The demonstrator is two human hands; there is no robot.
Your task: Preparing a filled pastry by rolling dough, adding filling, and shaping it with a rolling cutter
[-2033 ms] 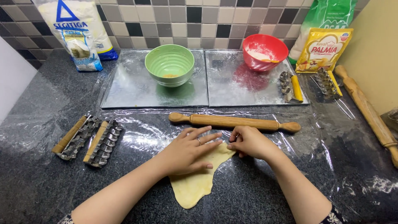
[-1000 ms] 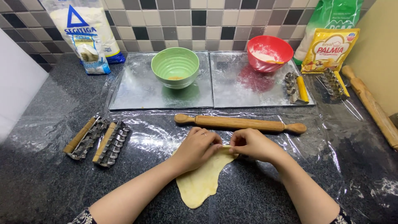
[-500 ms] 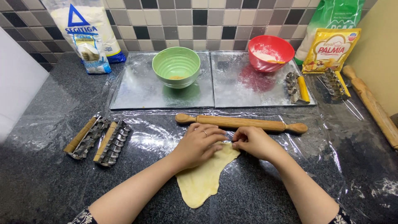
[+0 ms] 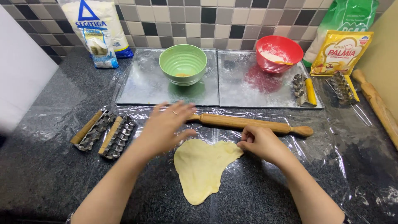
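A flat, pale yellow sheet of dough [image 4: 203, 168] lies on clear plastic film over the dark counter. My right hand [image 4: 261, 143] pinches the dough's upper right edge with curled fingers. Lifted off the dough, my left hand [image 4: 168, 124] hovers with fingers spread and blurred, its fingertips near the left end of the wooden rolling pin [image 4: 248, 123]. That pin lies crosswise just beyond the dough.
Two metal trays [image 4: 141, 89] hold a green bowl [image 4: 183, 63] and a red bowl [image 4: 279, 53] with flour. Two toothed roller cutters [image 4: 103, 132] lie left, two more [image 4: 304, 89] at right. Flour bags [image 4: 97, 29] stand at the back. A second rolling pin [image 4: 377, 105] rests far right.
My left hand has lifted off the dough and moved up and left toward the rolling pin, fingers spreading. My right hand stays at the dough's upper right edge.
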